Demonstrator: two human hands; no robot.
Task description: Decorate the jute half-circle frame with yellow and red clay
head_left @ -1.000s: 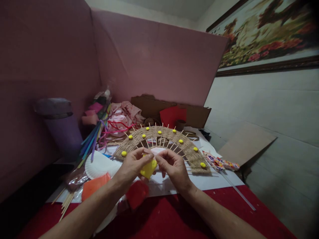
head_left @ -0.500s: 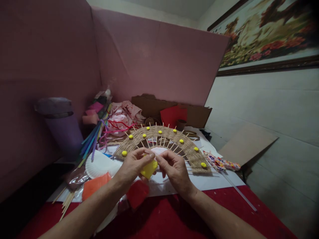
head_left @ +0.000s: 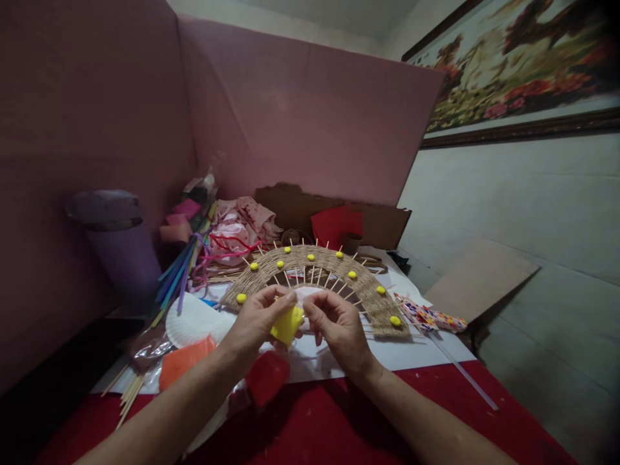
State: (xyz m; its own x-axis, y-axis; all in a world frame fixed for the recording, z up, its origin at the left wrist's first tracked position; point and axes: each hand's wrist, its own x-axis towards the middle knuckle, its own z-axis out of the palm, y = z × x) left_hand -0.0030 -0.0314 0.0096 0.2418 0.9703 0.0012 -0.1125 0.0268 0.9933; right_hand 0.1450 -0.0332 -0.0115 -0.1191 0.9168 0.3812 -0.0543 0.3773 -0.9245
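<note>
A soft lump of yellow modelling clay (head_left: pixel 287 327) is pinched between the thumb and fingers of my left hand (head_left: pixel 259 318). At the lump's right edge, the thumb and forefinger of my right hand (head_left: pixel 339 324) press together on a small bit of the clay, mostly hidden by the fingertips. Just beyond both hands lies a half-ring fan woven of brown cord (head_left: pixel 371 296) on thin wooden sticks. Several small yellow clay dots (head_left: pixel 352 275) sit on its weave. Below the hands is a red clay block (head_left: pixel 267 378), and an orange block (head_left: pixel 186 361) lies left of it.
White paper plates (head_left: pixel 196 320) and wooden sticks (head_left: pixel 130 394) lie at the left, near coloured pipe cleaners (head_left: pixel 179 274). Pink cloth (head_left: pixel 249 219) and cardboard (head_left: pixel 382 226) stand behind. A clear stick (head_left: pixel 467 378) and flowered wrap (head_left: pixel 436 318) are at right.
Both hands stay nearly in place. The left thumb has shifted slightly over the yellow clay, and the right fingertips have moved a little at its edge.
</note>
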